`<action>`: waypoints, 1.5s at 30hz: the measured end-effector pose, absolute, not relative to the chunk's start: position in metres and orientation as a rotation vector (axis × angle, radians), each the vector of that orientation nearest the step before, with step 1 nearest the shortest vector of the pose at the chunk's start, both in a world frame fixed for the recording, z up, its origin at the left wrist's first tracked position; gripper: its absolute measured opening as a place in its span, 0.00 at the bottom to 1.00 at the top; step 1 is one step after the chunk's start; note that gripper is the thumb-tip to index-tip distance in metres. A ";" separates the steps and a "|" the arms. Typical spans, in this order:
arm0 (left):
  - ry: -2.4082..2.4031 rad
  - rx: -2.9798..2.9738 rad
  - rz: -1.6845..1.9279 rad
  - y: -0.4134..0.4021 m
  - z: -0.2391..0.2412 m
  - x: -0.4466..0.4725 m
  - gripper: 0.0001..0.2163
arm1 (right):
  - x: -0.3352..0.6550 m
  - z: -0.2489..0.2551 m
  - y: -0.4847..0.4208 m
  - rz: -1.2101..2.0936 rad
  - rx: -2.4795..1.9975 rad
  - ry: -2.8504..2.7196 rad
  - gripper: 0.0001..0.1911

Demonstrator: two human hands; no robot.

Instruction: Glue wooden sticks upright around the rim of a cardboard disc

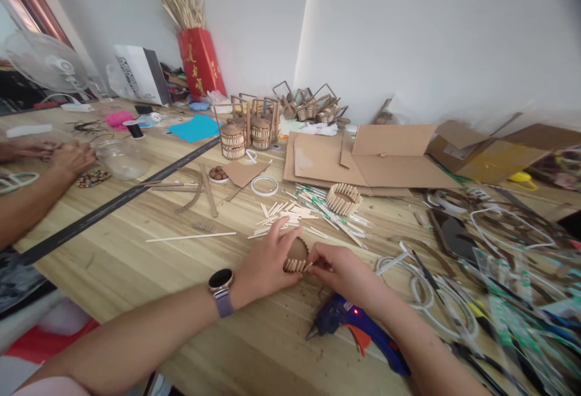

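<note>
My left hand (265, 266), with a watch on its wrist, is wrapped round a small round basket piece (296, 265) low over the table. Short pale sticks stand side by side along the near part of its brown rim. At the right side of this piece, my right hand (338, 270) pinches a short wooden stick (309, 266), mostly hidden by the fingertips. Under my right forearm lies a blue glue gun (336, 316) with a red light on. Just beyond my hands are a pile of loose short sticks (284, 213) and a similar stick ring (344, 200).
Flattened cardboard (327, 163) lies behind the stick ring. Finished small baskets (233, 141) stand further back. Coiled white strips (422, 284), tools and plastic packets crowd the right side. At the far left, another person's hands (72, 157) work beside a clear jar (118, 157).
</note>
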State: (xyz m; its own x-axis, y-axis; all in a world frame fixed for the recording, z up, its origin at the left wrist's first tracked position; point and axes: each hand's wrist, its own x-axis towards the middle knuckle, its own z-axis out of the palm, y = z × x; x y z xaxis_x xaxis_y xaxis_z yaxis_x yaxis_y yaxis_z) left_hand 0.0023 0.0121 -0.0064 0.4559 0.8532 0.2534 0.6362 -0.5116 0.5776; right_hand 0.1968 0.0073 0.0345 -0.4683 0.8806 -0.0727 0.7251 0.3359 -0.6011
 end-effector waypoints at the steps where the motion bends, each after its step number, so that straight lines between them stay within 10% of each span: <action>1: 1.253 2.311 0.737 0.012 -0.007 0.002 0.38 | 0.197 0.034 0.007 0.835 -1.438 -2.338 0.04; 45: 1.116 2.305 0.723 0.020 -0.004 -0.007 0.39 | 0.201 0.048 0.004 0.659 -1.475 -2.344 0.09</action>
